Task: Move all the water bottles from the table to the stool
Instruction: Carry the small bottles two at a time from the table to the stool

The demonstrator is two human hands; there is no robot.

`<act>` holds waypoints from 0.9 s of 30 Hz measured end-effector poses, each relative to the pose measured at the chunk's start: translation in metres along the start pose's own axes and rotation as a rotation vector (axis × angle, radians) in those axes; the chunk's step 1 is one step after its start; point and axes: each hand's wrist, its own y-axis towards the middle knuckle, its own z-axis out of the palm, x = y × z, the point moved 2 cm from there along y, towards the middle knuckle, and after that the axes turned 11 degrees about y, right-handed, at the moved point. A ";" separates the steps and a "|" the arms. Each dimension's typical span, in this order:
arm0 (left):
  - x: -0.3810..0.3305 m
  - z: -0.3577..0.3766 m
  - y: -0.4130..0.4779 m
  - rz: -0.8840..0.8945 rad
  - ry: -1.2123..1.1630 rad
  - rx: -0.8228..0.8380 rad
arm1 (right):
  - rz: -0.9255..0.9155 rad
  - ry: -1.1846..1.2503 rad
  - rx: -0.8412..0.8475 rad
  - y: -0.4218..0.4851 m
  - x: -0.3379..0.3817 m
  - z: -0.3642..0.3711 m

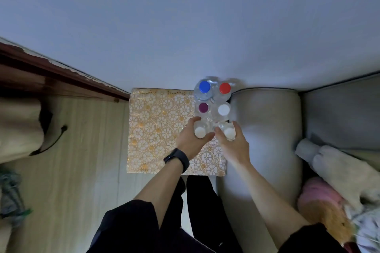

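A square surface with a gold floral cover (156, 129) stands below me. Several clear water bottles stand upright along its right side: a blue-capped bottle (204, 86), a red-capped bottle (225, 88), a purple-capped bottle (203, 107) and a white-capped bottle (224, 110). My left hand (191, 139), with a black band on the wrist, grips a white-capped bottle (199, 132) around its neck. Beside it, my right hand (232, 144) grips another white-capped bottle (229, 133). Both held bottles are upright in the row nearest me.
A grey sofa arm (265, 129) touches the covered surface on the right, with cushions and a pink cloth (320, 195) further right. A dark wooden edge (61, 76) and pale wood floor (86, 160) lie to the left. The wall is straight ahead.
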 end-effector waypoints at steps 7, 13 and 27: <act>0.007 -0.003 0.001 0.048 0.077 0.020 | -0.025 0.021 0.180 -0.002 0.009 -0.008; 0.005 0.002 0.005 -0.011 -0.035 0.022 | 0.106 0.122 0.194 0.015 -0.001 -0.011; 0.011 -0.007 0.019 0.017 0.011 0.086 | 0.085 0.164 0.206 0.025 0.000 -0.005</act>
